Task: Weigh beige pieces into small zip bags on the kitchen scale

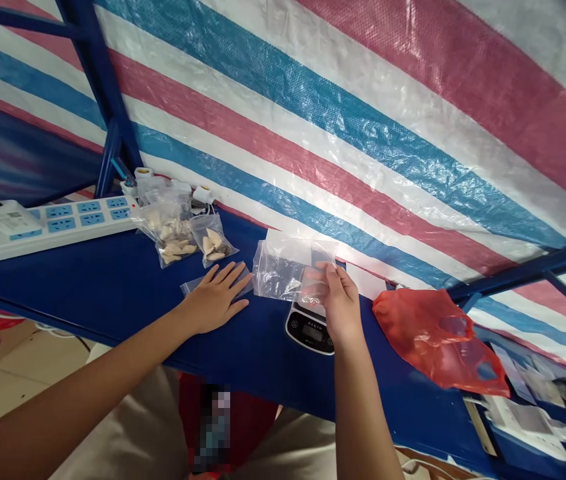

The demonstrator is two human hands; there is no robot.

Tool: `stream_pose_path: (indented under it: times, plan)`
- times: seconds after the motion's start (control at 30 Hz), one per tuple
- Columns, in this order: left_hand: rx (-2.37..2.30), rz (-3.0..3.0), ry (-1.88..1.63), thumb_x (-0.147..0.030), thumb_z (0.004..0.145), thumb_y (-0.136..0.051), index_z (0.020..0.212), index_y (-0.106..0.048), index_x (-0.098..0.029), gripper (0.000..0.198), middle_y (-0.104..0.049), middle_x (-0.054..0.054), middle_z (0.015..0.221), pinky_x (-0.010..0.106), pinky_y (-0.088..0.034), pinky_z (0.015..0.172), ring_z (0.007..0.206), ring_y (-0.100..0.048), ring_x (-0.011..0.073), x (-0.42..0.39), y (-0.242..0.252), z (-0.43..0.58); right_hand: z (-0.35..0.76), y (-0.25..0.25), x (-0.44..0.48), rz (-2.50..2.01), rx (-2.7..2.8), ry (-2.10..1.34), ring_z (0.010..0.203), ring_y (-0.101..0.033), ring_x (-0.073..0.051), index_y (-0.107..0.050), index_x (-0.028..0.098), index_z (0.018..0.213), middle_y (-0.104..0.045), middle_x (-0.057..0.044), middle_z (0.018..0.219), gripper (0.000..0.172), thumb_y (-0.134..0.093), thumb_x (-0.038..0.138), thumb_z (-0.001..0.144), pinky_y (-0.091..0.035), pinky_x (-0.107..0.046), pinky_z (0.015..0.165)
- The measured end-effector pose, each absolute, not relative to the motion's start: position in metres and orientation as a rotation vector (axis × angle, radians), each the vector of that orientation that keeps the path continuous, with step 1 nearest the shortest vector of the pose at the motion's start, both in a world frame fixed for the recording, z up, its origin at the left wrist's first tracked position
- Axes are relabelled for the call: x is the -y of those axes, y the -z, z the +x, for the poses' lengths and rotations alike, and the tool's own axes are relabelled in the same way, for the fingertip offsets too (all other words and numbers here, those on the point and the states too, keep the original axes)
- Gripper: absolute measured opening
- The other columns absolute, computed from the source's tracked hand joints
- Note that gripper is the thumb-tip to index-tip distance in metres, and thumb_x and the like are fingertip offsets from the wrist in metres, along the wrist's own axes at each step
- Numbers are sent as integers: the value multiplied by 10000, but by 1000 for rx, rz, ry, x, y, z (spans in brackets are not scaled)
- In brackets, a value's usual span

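Note:
My right hand (339,303) is closed on a clear plastic bag (283,270), held just above a small digital scale (309,328) on the blue table (113,280). My left hand (217,297) lies flat with fingers spread, resting on another clear flat bag (193,285) on the table. Two filled clear bags (173,233) of pale pieces lie beyond my left hand, the smaller one (214,241) to their right.
A white power strip (53,223) lies at the far left of the table. A red plastic bag (437,337) lies to the right of the scale. A striped tarp (363,120) hangs behind. Papers and clutter (527,400) sit lower right. Blue frame bars (105,93) stand at back left.

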State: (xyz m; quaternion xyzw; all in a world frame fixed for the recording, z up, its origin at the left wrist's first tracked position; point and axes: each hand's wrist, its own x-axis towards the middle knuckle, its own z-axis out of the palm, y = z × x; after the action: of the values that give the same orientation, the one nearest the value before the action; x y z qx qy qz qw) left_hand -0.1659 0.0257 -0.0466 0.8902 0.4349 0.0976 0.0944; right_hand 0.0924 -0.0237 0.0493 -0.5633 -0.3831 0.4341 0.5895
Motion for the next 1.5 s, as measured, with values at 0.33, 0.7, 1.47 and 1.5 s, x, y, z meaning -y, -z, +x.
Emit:
stream_pose_path:
  times: [0.33,0.7,1.47,1.5]
  plan:
    - [-1037,2613,-214,-634,1077,-280,1657,-324,-352,647,-238,19,1754,611,-12,1336,1654,-144,333,-39,42,-170,110,-48,41,-1314,833,-1002,623,-711,-218,-738,232,1002,-801,-60,939,494,-789,677,793,-477,-287,445]
    - [-1016,2469,-389,-630,1075,-288,1634,-381,-394,614,-261,9,1753,631,-108,1328,1647,-176,337,-43,15,-183,120,-51,41,-1289,794,-968,592,-676,-191,-755,225,994,-802,-61,934,474,-823,643,780,-451,-284,469]
    - [-954,2614,-313,-552,1100,-260,1634,-402,-321,599,-269,10,1747,521,-120,1356,1651,-173,289,-45,39,-179,133,-50,43,-1273,733,-903,560,-667,-182,-757,202,992,-801,-68,892,496,-856,620,745,-466,-299,524]
    - [-941,2619,-248,-579,1092,-281,1649,-359,-335,613,-253,10,1750,541,-100,1353,1651,-168,300,-44,42,-180,136,-48,39,-1273,735,-900,556,-666,-177,-754,198,990,-799,-67,889,499,-857,619,742,-467,-298,528]
